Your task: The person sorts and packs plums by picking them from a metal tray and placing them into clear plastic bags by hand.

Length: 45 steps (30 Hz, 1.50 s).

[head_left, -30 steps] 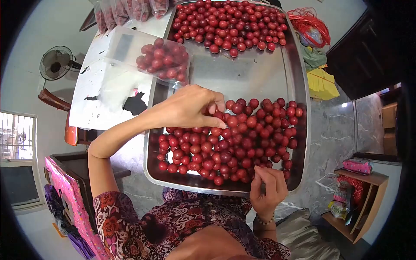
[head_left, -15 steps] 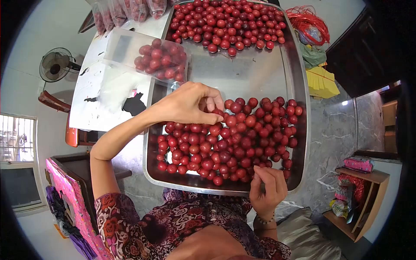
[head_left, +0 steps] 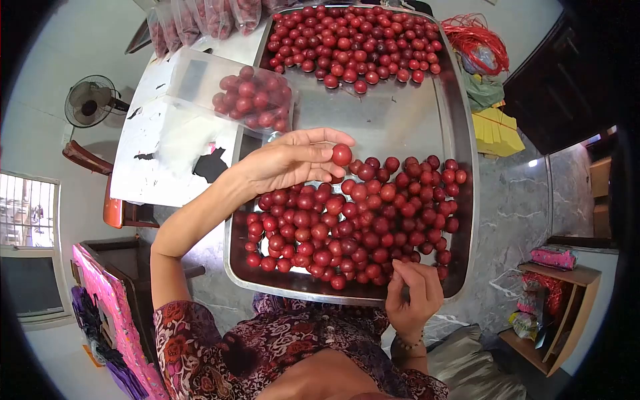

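In the head view, a large steel tray [head_left: 460, 133] is seen from above, carrying two heaps of small red fruits. One heap [head_left: 353, 220] is spread across the near half of the tray, from the left rim to the right rim; the other heap [head_left: 353, 40] fills the far end. A bare strip of steel is left between the two.

The left hand [head_left: 293, 160] is held over the far edge of the near heap, close to the tray's left rim. A single red fruit [head_left: 341, 155] is pinched at its fingertips, lifted clear of the heap, with the other fingers stretched out loosely.

The right hand [head_left: 413, 293] is placed at the near rim of the tray, toward the near right corner. Its fingers are curled at the edge of the near heap; whether a fruit is gripped there cannot be told.

A clear plastic bag [head_left: 247, 93] partly filled with red fruits is laid across the tray's left rim, just beyond the left hand. More filled bags [head_left: 200, 20] are lined up past the far left corner. Red string [head_left: 477, 40] is bundled outside the far right corner.
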Available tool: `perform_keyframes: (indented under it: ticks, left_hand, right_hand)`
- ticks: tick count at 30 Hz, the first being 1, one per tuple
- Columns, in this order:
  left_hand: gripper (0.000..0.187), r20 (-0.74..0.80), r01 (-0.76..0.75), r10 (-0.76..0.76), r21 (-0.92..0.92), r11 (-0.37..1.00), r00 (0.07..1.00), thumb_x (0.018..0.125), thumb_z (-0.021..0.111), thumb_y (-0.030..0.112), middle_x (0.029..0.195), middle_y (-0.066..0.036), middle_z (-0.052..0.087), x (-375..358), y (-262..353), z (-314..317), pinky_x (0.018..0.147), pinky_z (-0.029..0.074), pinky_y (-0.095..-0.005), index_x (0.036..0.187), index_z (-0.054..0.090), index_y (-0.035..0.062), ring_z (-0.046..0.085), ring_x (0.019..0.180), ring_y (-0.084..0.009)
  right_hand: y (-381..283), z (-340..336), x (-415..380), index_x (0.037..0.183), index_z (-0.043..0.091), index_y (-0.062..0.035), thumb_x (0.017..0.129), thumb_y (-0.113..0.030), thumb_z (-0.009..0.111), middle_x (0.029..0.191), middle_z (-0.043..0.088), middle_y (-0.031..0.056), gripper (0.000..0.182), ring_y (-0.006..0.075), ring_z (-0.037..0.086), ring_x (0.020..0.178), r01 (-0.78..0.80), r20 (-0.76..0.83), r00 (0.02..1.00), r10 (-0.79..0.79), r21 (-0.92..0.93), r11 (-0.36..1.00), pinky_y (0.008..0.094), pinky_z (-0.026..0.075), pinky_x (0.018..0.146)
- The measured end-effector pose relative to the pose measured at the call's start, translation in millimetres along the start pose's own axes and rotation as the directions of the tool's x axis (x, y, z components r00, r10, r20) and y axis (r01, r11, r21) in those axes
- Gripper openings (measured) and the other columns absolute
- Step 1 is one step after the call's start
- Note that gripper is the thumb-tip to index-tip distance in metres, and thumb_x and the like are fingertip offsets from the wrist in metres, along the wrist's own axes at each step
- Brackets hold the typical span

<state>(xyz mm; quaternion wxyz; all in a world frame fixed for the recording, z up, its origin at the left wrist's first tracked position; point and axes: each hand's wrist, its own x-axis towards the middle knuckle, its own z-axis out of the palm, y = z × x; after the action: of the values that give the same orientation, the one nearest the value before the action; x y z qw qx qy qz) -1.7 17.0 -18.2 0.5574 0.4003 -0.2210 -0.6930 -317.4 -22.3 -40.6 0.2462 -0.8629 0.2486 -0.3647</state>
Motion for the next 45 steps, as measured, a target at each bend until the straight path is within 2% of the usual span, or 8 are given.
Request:
perform_keyframes:
  ticks: [9,18,27,31,34,36,42,45]
  left_hand:
    - [0.034,0.045,-0.032,0.047,-0.283,0.959,0.998,0.099,0.056,0.014,0.116,-0.015,0.062,7.9,-11.7,-4.3,0.079,0.057,-0.0261,0.129,0.05,-0.0003,0.067,0.086,-0.0156]
    - [0.032,-0.008,-0.072,0.073,-0.308,0.949,0.997,0.102,0.052,0.021,0.105,-0.012,0.065,9.8,-11.9,-5.1,0.08,0.059,-0.0313,0.124,0.055,-0.0021,0.068,0.093,-0.0243]
    - [0.023,-0.021,-0.057,0.054,-0.34,0.939,0.998,0.099,0.059,0.026,0.104,-0.009,0.068,10.6,-17.1,-11.4,0.074,0.057,-0.0263,0.108,0.062,0.006,0.068,0.094,-0.0191]
    - [0.022,-0.02,-0.066,0.063,-0.364,0.929,0.998,0.097,0.061,0.024,0.104,-0.01,0.068,11.3,-17.7,-14.7,0.077,0.058,-0.0277,0.108,0.062,0.0045,0.068,0.095,-0.0196]
    - [0.021,-0.038,-0.053,0.041,-0.402,0.914,0.998,0.098,0.061,0.02,0.105,-0.013,0.067,9.4,-16.3,-13.9,0.083,0.059,-0.0306,0.108,0.061,0.0017,0.068,0.098,-0.0226]
    - [0.026,-0.011,-0.044,0.044,-0.498,0.866,0.999,0.101,0.053,0.018,0.116,-0.016,0.061,8.7,-17.9,-16.5,0.093,0.057,-0.0359,0.118,0.055,-0.0014,0.064,0.107,-0.0293]
    - [0.037,-0.039,-0.074,0.063,-0.453,0.889,0.997,0.102,0.048,0.013,0.122,-0.018,0.057,8.0,-12.3,-8.2,0.095,0.057,-0.0382,0.134,0.045,-0.0044,0.063,0.112,-0.0322]
    - [0.035,-0.027,-0.057,0.05,-0.491,0.869,0.998,0.103,0.046,0.013,0.122,-0.018,0.057,7.4,-12.0,-8.6,0.095,0.057,-0.0388,0.133,0.046,-0.0048,0.062,0.112,-0.0329]
  right_hand:
    - [0.1,-0.2,-0.2,0.101,0.07,-0.0057,0.08,-0.002,0.069,0.087,0.065,0.0083,0.021,0.0259,0.063,0.074,-0.001,-0.002,1.0,0.001,0.002,1.0,0.0355,0.051,0.064]
    - [0.7,0.2,-0.6,0.101,0.07,-0.0062,0.078,-0.001,0.069,0.086,0.064,0.0079,0.023,0.0259,0.062,0.073,0.001,-0.001,1.0,-0.001,0.005,1.0,0.035,0.05,0.063]
    - [0.1,0.7,-1.4,0.101,0.07,-0.0067,0.078,0.0,0.069,0.087,0.064,0.0075,0.024,0.0255,0.062,0.074,-0.008,-0.001,1.0,0.008,0.006,1.0,0.0348,0.051,0.064]
    - [0.7,1.4,-1.5,0.102,0.069,-0.0066,0.079,-0.001,0.069,0.087,0.064,0.0074,0.024,0.0254,0.062,0.074,0.0,-0.007,1.0,0.0,0.005,1.0,0.0348,0.051,0.064]
    - [0.7,1.2,-1.0,0.103,0.069,-0.0065,0.079,-0.001,0.069,0.086,0.064,0.0073,0.024,0.0254,0.062,0.073,0.008,-0.008,1.0,-0.008,0.005,1.0,0.0348,0.05,0.064]
    - [0.6,1.0,-0.8,0.103,0.069,-0.0065,0.079,-0.001,0.069,0.086,0.064,0.0074,0.024,0.0254,0.062,0.074,0.01,-0.006,1.0,-0.01,0.002,1.0,0.0348,0.05,0.064]
    - [-0.1,0.7,-0.4,0.102,0.068,-0.0064,0.08,0.0,0.068,0.086,0.064,0.0075,0.024,0.0254,0.062,0.073,0.006,-0.003,1.0,-0.006,-0.002,1.0,0.0347,0.05,0.063]
    - [0.1,1.0,-0.5,0.102,0.068,-0.0064,0.079,0.0,0.068,0.086,0.064,0.0075,0.023,0.0254,0.062,0.073,0.008,-0.007,1.0,-0.008,-0.004,1.0,0.0347,0.05,0.063]
